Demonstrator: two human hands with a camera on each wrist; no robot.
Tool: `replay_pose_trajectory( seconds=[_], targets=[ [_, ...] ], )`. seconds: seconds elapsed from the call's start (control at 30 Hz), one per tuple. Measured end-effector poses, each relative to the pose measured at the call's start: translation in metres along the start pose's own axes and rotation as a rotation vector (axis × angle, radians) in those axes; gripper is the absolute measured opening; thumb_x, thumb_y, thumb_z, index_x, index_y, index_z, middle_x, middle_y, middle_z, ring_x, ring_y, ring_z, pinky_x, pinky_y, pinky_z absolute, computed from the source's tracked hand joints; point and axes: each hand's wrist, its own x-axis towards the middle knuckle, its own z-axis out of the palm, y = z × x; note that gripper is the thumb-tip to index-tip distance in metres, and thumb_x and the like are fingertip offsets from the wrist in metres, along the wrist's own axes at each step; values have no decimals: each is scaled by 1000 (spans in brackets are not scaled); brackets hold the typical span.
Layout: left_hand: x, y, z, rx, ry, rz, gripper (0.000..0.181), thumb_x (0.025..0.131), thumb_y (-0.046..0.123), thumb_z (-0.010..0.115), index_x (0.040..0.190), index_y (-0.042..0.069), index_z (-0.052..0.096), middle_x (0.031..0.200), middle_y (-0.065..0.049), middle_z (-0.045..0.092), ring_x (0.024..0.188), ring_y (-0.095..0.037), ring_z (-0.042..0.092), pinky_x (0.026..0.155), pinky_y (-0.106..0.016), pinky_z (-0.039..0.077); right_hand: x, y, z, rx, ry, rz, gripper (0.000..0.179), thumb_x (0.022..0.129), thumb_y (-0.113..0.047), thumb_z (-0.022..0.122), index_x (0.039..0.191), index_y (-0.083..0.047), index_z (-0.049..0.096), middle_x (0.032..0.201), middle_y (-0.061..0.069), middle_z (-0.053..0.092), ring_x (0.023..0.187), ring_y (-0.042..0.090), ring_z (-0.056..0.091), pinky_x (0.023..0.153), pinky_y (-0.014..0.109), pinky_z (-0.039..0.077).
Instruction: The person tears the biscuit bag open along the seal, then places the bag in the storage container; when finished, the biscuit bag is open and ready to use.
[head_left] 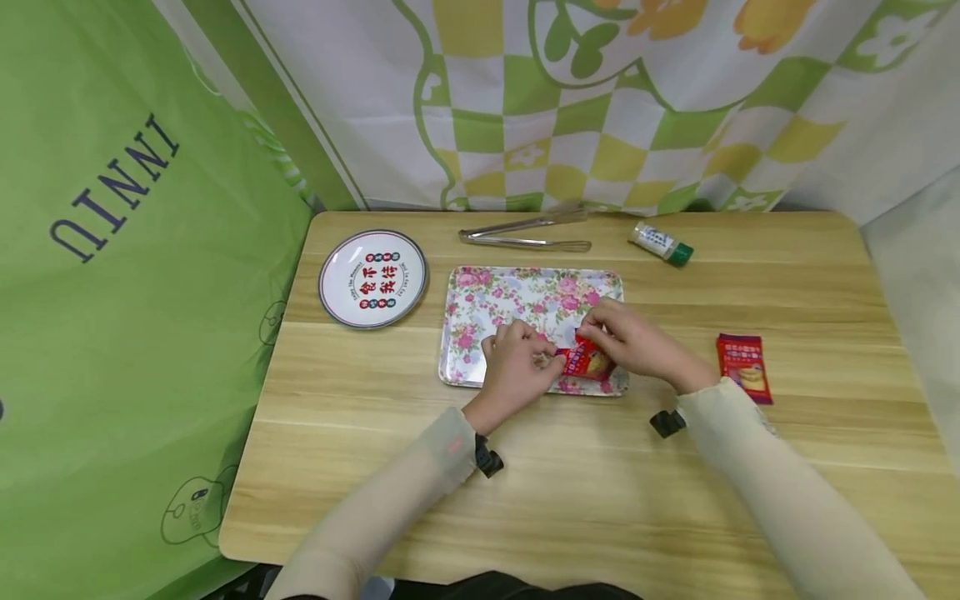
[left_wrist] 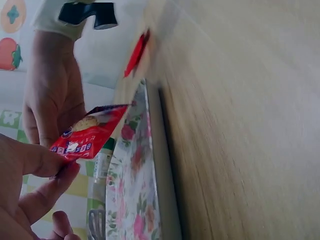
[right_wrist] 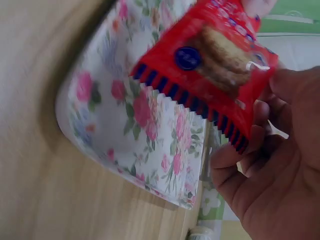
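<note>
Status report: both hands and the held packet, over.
Left hand and right hand pinching red packet. Held over floral tray. Second packet right of tray, seemingly out of the way.

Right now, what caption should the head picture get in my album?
Left hand and right hand pinch a red cookie packet above a flowered tray on a wood-grain table.

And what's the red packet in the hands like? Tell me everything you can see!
The packet is small, red and shiny, and looks like thin plastic. It shows a picture of golden-brown biscuits, a round blue badge, some lettering and a blue-striped edge. It's tilted, held over the flowery tray. The left hand pinches one end, and the right hand pinches it on the other side. I can't tell whether it's been torn open.
</note>
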Motion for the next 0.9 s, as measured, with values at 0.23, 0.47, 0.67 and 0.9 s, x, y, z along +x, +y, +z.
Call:
replay_pose_trajectory(
  seconds=[0.23, 0.47, 0.67, 0.9],
  targets=[
    [1, -6, 1, 114, -79, -29, 19, 92, 37, 69, 91, 23, 82, 102, 5, 51, 99, -17, 42, 92, -50, 25, 18, 6, 1, -69, -145, 41, 16, 105, -22, 58, 94, -13, 67, 87, -2, 56, 75, 15, 50, 77, 42, 47],
    [2, -14, 3, 122, -102, -89, 20, 92, 38, 70, 92, 22, 81, 95, 6, 47, 91, -18, 39, 88, -46, 25, 26, 10, 9, -67, -164, 53, 17, 104, -21, 60, 96, -11, 69, 93, 0, 58, 82, 16, 50, 74, 39, 45],
    [5, -18, 4, 183, -116, -80, 20, 92, 41, 71, 91, 24, 81, 92, 6, 45, 92, -19, 37, 91, -47, 24, 29, 9, 15, -96, -136, 58, 15, 103, -22, 63, 95, -11, 71, 92, 0, 59, 82, 16, 52, 74, 37, 47],
    [9, -19, 6, 295, -137, -66, 22, 92, 47, 70, 81, 29, 77, 91, 7, 43, 95, -20, 37, 97, -50, 22, 36, 6, 25, -127, -126, 41, 15, 102, -21, 64, 95, -11, 71, 93, 0, 60, 80, 15, 55, 73, 36, 49]
  ],
)
